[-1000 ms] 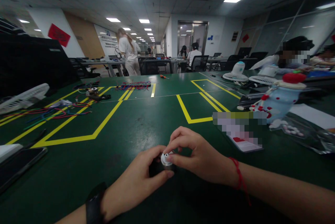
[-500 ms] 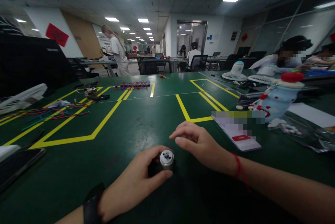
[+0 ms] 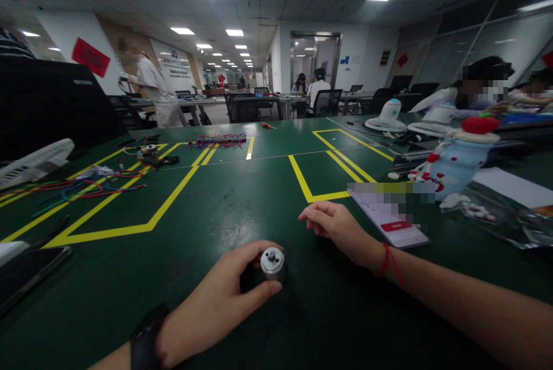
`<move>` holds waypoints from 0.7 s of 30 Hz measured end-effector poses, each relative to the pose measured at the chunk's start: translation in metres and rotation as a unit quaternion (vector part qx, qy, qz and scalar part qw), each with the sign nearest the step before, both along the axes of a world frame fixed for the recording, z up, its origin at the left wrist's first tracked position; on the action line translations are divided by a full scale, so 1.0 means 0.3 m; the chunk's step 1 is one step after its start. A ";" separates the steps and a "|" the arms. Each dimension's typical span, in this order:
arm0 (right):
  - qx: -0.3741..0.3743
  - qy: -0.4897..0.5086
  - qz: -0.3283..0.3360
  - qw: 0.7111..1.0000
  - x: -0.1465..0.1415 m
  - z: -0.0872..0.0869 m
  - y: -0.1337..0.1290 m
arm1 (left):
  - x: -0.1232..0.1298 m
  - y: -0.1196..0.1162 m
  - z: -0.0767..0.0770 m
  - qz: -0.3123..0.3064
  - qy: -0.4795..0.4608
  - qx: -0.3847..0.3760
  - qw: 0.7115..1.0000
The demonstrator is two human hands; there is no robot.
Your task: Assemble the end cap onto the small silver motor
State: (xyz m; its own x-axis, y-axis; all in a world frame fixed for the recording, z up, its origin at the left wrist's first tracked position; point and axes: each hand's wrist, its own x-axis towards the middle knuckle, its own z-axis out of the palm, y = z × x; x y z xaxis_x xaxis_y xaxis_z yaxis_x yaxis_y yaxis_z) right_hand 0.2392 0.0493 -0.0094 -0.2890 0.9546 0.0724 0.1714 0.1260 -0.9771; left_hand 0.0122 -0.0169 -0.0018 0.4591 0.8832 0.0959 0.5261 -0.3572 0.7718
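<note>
My left hand [image 3: 228, 292] is wrapped around a small electric motor [image 3: 272, 263], a silvery metal cylinder held upright between thumb and fingers. Its short shaft and small dark holes face up. Whether its base rests on the green table [image 3: 242, 208] I cannot tell. To the right and a little farther off, my right hand [image 3: 339, 226] is raised, apart from the motor. Its fingers are curled and the fingertips drawn together; what they hold, if anything, is hidden.
A phone-like flat thing [image 3: 389, 217] lies beyond my right hand. Farther right stand a blue cup [image 3: 458, 159] and small white fans [image 3: 386, 116]. Loose wires [image 3: 99, 185] and a dark phone [image 3: 32, 272] lie left. A screwdriver [image 3: 268, 125] is at the back, and people sit nearby.
My right hand has moved right, away from the motor, and its fingers have closed up. My left hand keeps its hold on the motor. A person in the background has moved left.
</note>
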 end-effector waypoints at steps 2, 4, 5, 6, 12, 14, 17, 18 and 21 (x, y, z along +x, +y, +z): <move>0.035 -0.083 0.062 0.994 -0.008 0.021 -0.016 | -0.001 0.000 0.000 0.001 -0.002 0.002 1.000; 0.067 -0.145 0.127 0.979 -0.021 0.046 -0.043 | -0.002 0.001 -0.003 -0.001 -0.002 0.004 1.000; 0.087 -0.158 0.144 0.973 -0.030 0.060 -0.061 | -0.002 0.001 -0.005 -0.003 0.000 0.003 1.000; 0.113 -0.161 0.147 0.969 -0.040 0.073 -0.080 | -0.003 0.001 -0.007 -0.004 0.001 0.005 1.000; 0.235 -0.154 0.118 0.952 -0.101 0.121 -0.144 | 0.000 -0.002 -0.015 0.001 0.003 0.019 1.000; 0.214 -0.133 0.110 0.961 -0.100 0.126 -0.129 | 0.001 -0.002 -0.013 -0.002 0.006 0.017 1.000; 0.171 -0.110 0.109 0.973 -0.062 0.122 -0.086 | 0.001 -0.001 -0.005 -0.003 0.005 0.012 1.000; 0.165 -0.116 0.126 0.971 -0.043 0.115 -0.071 | 0.002 -0.001 -0.003 -0.005 0.003 0.009 1.000; 0.173 -0.169 0.208 0.948 0.011 0.080 -0.041 | 0.002 -0.001 0.006 -0.014 -0.006 -0.001 1.000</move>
State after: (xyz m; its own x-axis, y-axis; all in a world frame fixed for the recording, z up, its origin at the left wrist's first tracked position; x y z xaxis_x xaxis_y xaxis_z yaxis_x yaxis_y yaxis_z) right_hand 0.2425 0.0370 0.0147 -0.6971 0.6895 0.1964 0.3321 0.5534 -0.7638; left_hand 0.0129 -0.0170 -0.0001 0.4829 0.8700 0.0993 0.5071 -0.3703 0.7783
